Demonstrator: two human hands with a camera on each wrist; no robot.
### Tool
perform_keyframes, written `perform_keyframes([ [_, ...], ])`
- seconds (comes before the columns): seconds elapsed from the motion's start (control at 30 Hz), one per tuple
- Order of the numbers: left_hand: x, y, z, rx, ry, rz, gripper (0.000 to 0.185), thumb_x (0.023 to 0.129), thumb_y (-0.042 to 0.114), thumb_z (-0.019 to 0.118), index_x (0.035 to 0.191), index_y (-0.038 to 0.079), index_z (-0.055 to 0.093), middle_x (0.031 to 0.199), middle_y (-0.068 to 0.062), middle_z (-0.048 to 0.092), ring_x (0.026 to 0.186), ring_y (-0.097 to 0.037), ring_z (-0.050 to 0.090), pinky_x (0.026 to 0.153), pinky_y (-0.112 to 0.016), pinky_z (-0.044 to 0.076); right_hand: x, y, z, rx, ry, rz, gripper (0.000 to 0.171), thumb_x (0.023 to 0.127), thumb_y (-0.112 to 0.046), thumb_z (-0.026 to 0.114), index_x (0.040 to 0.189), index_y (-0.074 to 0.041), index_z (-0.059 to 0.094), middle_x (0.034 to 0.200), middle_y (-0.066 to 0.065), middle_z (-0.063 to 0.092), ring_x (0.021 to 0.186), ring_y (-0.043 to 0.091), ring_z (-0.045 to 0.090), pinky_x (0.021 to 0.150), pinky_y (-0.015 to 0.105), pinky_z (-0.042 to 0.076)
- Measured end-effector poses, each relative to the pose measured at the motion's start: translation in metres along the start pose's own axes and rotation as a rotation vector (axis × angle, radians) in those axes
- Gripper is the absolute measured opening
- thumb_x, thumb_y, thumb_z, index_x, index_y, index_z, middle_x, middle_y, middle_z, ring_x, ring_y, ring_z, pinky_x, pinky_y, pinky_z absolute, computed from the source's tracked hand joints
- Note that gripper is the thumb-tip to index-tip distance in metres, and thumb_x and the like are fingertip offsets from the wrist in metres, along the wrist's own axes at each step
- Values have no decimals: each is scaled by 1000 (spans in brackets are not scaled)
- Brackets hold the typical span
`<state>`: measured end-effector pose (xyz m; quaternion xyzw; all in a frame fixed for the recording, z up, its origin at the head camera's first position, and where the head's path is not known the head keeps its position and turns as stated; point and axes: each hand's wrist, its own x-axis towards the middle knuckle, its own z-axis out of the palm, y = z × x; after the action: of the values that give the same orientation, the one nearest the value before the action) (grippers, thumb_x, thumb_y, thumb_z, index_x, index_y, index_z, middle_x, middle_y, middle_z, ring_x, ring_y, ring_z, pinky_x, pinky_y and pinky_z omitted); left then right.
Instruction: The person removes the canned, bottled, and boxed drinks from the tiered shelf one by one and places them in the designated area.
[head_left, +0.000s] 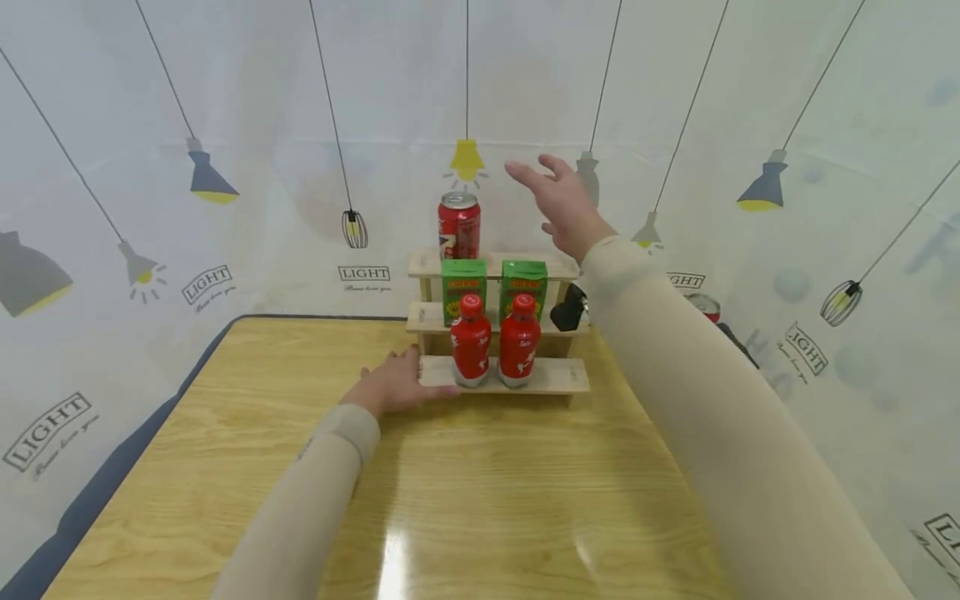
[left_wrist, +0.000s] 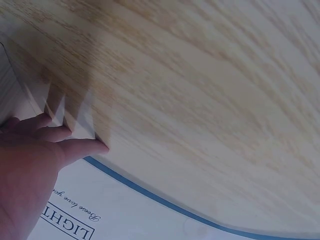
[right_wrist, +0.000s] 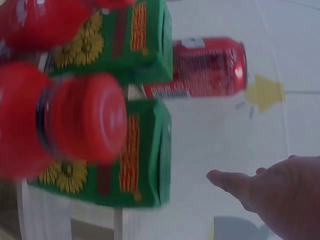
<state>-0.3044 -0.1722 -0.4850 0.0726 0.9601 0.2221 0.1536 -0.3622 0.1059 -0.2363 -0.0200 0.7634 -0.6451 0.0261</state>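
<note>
From where I'm standing, the can (head_left: 459, 227) is upright on the top step of the wooden rack (head_left: 561, 377), toward the left, with two green cartons (head_left: 464, 280) on the middle step and two red bottles (head_left: 472, 348) on the bottom one. The right hand (head_left: 567, 202) hangs in the air just right of the can, fingers loose, holding nothing. The left hand (head_left: 397, 385) is at the rack's left end, thumb along the front of the bottom step, fingers stretched out — no real grip that I can see, and I can't tell how hard it presses. My guess: the can is stiff but dentable, slick, hefty if full, so wrap it round the middle. The rack's probably light and might skid; grab it by a step's end. The head view gets a second can (head_left: 705, 306) past the right sleeve (head_left: 675, 358), which the right wrist view misses. That one does show what looks like a barcode (right_wrist: 170, 93) on the top-step can, though. And the left wrist view shows fingertips seemingly on the table (left_wrist: 200, 125) — vague from the head.
</note>
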Motion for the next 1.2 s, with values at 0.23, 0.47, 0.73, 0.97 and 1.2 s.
perform_keyframes([
  [0.23,0,1,-1,21,-2,-4,152,61,111,47,170,9,21,175,-18,32,164,-47,20,122,-85,12,8,5,40,-3,-60,3,99,94,-63,72,171,-34,17,181,-1,16,167,24,19,133,63,24],
  [0.47,-2,2,-3,16,-6,4,149,62,110,50,170,10,22,174,-18,33,164,-46,22,123,-84,12,14,19,62,18,-97,26,99,95,-57,75,171,-33,16,180,2,17,166,28,21,133,64,25],
  [0.73,-1,-3,-7,18,-1,-1,151,61,111,47,169,10,22,174,-19,33,163,-48,24,122,-86,13,22,25,78,77,-91,38,96,96,-45,79,171,-32,19,175,5,31,161,28,33,131,64,28],
  [0.97,1,-3,-6,5,-11,0,152,60,111,48,169,10,22,174,-19,33,163,-48,24,122,-86,12,27,31,92,183,-61,33,89,98,-29,79,170,-29,26,169,8,40,141,28,58,120,51,49],
  [1.2,-1,-3,-8,8,-13,5,152,61,111,48,170,9,19,175,-20,31,163,-49,22,121,-86,10,30,30,96,163,-11,22,78,99,-21,78,165,-30,40,163,7,49,134,27,61,114,47,55],
])
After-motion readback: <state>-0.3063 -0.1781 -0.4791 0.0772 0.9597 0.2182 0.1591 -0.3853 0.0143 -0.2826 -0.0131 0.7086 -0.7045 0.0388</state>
